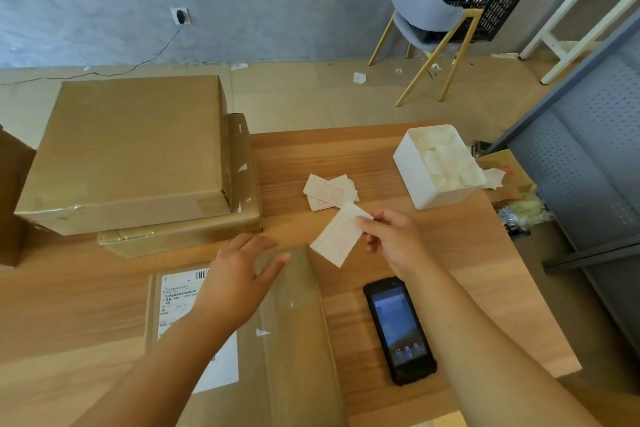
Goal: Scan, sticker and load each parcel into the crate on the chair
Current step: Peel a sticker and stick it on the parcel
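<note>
Now the right hand (391, 239) fingers pinch a flimsy paper sticker (337, 239) by its corner above the bench (433, 253), while the left hand (239, 281), fingers spread, steadies the stiff, likely light cardboard parcel (291, 340).

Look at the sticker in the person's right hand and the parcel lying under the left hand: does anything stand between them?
Nothing visible does. The right hand pinches the sticker just above the parcel, at its far right corner. The left hand rests flat on the parcel's top, left of the sticker, and the handheld scanner lies to the right, clear of both.
</note>
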A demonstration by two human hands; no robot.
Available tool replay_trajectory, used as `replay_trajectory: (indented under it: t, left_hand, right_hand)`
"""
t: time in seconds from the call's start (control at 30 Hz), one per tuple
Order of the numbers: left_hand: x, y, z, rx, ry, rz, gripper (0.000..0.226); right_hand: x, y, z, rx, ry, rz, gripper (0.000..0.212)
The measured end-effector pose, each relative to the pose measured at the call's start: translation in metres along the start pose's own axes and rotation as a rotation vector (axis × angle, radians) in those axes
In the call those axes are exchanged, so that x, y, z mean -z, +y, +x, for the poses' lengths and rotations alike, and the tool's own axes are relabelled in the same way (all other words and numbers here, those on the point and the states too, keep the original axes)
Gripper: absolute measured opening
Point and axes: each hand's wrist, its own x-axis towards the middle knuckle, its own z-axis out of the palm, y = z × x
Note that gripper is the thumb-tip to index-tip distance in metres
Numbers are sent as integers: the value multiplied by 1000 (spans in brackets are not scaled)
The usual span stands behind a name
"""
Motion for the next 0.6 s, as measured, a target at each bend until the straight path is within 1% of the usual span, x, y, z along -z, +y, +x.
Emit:
replay_trajectory:
  t: [0.1,0.17,0.23,0.3,0.4,0.6]
  left_hand:
    - [12,20,-13,140,-35,-264,30]
    - [15,32,-21,186,-92,-371,35]
    - [14,43,-29,195,-149,-416,20]
    - [12,50,-36,193,-163,-447,6]
    - [12,57,-49,208,-155,-541,4]
    - [14,63,-75,243,-102,-637,6]
  right_hand:
    - [-2,-4,-29,43,-107,-42,4]
    - [-5,-8,-46,69,-186,-76,6]
    - [-9,-13,-61,104,-252,-126,7]
    - [-13,-17,-71,135,-289,-149,8]
    - [-19,-20,-84,154,-320,-166,9]
    - [-29,-12,-105,184,-316,-86,10]
